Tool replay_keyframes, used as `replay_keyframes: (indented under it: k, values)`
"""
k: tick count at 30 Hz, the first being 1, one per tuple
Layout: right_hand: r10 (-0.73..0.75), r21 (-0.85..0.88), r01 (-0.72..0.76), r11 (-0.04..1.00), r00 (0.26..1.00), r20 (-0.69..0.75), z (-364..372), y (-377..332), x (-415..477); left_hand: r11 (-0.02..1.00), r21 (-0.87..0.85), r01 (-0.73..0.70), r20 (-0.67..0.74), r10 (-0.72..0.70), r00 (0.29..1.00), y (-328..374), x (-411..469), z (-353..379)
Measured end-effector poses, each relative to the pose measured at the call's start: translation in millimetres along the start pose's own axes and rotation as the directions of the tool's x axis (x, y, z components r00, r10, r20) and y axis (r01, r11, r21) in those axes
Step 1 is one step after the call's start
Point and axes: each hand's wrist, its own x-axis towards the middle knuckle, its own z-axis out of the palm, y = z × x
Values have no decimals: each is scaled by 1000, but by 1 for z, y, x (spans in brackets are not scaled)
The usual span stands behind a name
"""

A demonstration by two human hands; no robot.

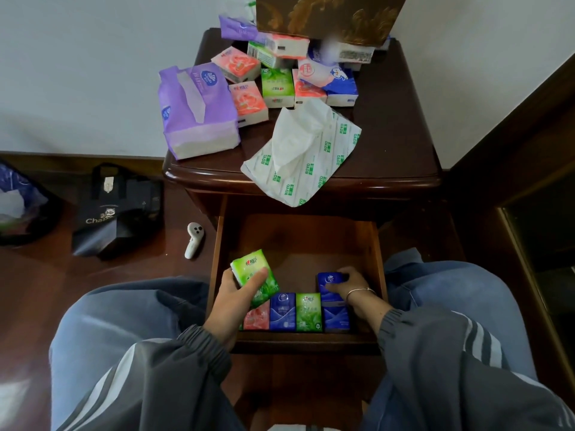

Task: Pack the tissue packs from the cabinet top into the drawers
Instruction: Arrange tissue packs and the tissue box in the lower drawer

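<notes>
Tissue packs [278, 87] heaped on the cabinet top [389, 135], open drawer [298, 241] below, row of small packs [282, 311] along its front wall, left hand [233, 301] grasping a green pack [249, 265] over the row's left end, right hand [350, 284] curled round a blue pack [326, 279] at the right end

Both forearms reach forward between the knees. The left hand [235, 298] grips a green pack [252, 266]; the right hand [351, 283] curls round a blue pack [325, 279].
</notes>
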Motion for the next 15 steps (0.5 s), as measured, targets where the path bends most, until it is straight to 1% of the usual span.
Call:
replay_keyframes:
  k: [3, 5, 8, 11, 14, 15]
  values:
    - [18, 116, -14, 993, 999, -33, -10, -5, 0, 1000, 5, -4, 0, 4, 1000, 2, -1, 2]
    - [63, 89, -64, 994, 998, 10, -19, -13, -1, 1000, 6, -9, 1, 9, 1000, 3, -1, 3]
    - [124, -105, -113, 988, 987, 105, -25, -16, -7, 1000, -1, -13, 6, 13, 1000, 3, 0, 4]
    - [174, -280, -132, 951, 976, 128, -22, -10, -13, 1000, 12, -17, 7, 17, 1000, 4, -1, 6]
    - [154, -525, -59, 849, 978, 140, -23, -9, -17, 1000, 12, -18, -3, 18, 1000, 4, -1, 5]
    - [135, -557, -31, 830, 980, 146, -23, -10, -18, 1000, 11, -12, -5, 12, 1000, 4, -1, 5]
